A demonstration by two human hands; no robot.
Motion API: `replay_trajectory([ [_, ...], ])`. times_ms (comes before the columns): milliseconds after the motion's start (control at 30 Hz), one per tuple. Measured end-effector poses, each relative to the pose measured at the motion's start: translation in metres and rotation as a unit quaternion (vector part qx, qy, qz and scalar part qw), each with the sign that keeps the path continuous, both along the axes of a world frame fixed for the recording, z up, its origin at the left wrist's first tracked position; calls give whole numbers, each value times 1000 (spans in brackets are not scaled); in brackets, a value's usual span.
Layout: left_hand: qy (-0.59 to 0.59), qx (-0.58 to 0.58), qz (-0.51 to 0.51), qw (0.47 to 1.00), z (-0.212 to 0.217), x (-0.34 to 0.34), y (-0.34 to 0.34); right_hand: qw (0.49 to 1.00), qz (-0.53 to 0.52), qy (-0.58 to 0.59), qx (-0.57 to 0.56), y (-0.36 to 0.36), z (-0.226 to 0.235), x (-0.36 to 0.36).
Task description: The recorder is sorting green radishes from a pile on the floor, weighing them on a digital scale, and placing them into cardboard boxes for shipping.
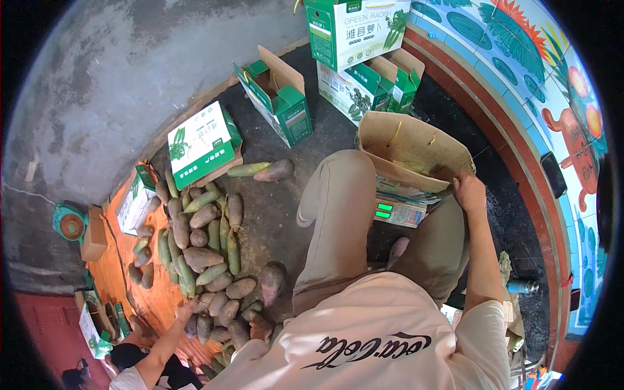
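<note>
My right hand grips the right rim of an open cardboard box, its fingers bent over the edge. The box stands on a scale with a lit green display, between my knees. Little shows inside it beyond brown walls and yellow cord handles. Down at my left side, my left hand is among the near radishes, touching or very close to them; its fingers are mostly hidden. A large heap of green and brownish, soil-coated radishes lies to my left. One dark radish lies apart, near my left knee.
Green-and-white cartons stand ahead: a closed one, an open one and a stack. Another person's hand reaches into the heap on an orange sheet. A blue flask lies at right, near the tiled wall.
</note>
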State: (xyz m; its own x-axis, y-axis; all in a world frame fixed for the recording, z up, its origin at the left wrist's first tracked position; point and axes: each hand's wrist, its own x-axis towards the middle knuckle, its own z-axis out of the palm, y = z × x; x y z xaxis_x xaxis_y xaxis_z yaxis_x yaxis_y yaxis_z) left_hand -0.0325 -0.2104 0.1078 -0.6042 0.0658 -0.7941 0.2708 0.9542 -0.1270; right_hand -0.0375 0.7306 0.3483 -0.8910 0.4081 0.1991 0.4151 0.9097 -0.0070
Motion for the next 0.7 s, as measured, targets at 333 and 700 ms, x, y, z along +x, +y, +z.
replay_trajectory([
  [333, 44, -29, -228, 972, 41, -47, -26, 1000, -26, -1, -11, 6, 3, 14],
  [700, 3, 141, -185, 973, 11, -22, -22, 1000, -24, -12, -12, 1, 10, 13],
])
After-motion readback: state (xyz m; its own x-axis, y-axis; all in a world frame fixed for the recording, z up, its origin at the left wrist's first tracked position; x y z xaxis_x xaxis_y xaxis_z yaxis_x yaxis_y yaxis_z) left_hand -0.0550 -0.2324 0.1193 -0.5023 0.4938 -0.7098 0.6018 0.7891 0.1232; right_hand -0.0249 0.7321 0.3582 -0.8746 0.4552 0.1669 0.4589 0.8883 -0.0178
